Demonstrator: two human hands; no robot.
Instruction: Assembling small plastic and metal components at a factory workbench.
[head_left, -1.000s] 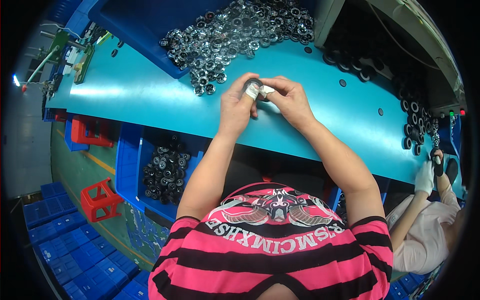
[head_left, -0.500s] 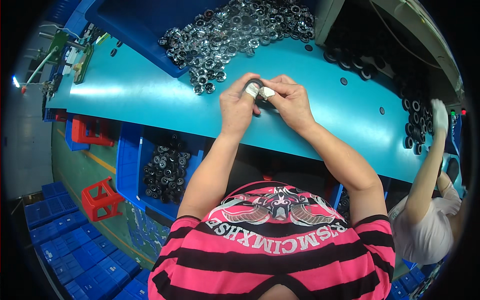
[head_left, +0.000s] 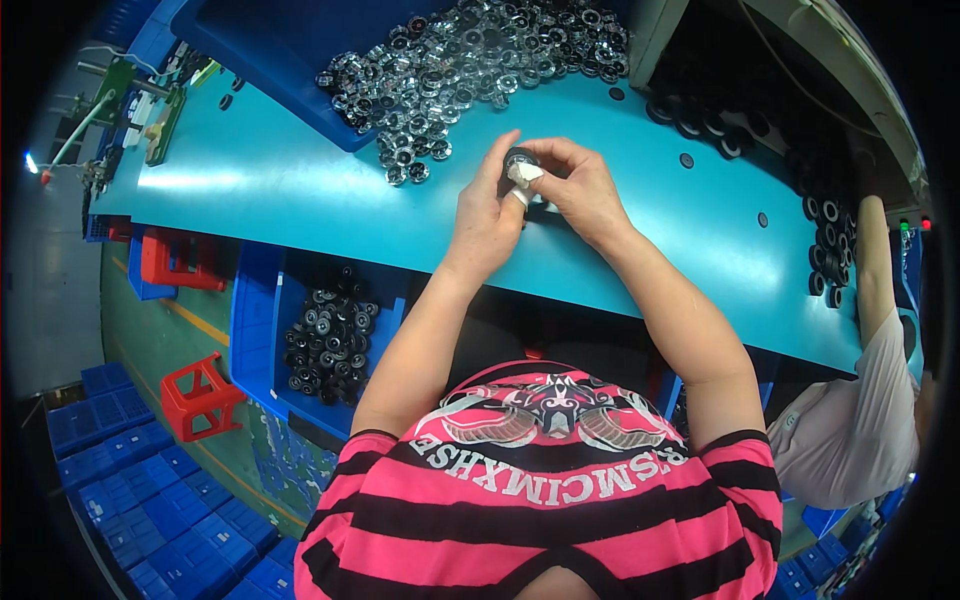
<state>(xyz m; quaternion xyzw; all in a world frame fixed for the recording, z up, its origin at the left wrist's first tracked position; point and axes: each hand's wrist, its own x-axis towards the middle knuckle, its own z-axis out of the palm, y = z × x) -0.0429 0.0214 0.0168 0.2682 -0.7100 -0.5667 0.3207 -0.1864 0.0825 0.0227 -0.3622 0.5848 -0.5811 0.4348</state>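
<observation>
A small wheel with a black tyre (head_left: 519, 157) is gripped between both my hands above the turquoise tabletop (head_left: 350, 195). My left hand (head_left: 484, 222) closes on its left side, the index finger pointing up and away. From the right, my right hand (head_left: 590, 195) curls its fingers behind the wheel and presses the thumb on its near face. White wrapping covers both thumbs, and the fingers hide part of the wheel. Beyond my hands lies a heap of shiny clear-and-chrome wheel hubs (head_left: 480, 60), spilling out beside a blue bin (head_left: 270, 75).
Black tyres (head_left: 828, 240) lie at the right, beside a co-worker's arm (head_left: 875, 265). A few dark discs (head_left: 686, 160) are scattered on the tabletop. Below its edge sits a blue crate (head_left: 262, 330) of black wheels. Red stools (head_left: 203, 398) and stacked blue crates (head_left: 170, 500) stand left.
Both hands have turned the wheel, and my right thumb now presses on its face. My left index finger has straightened upward. The co-worker's arm has reached farther in at the right.
</observation>
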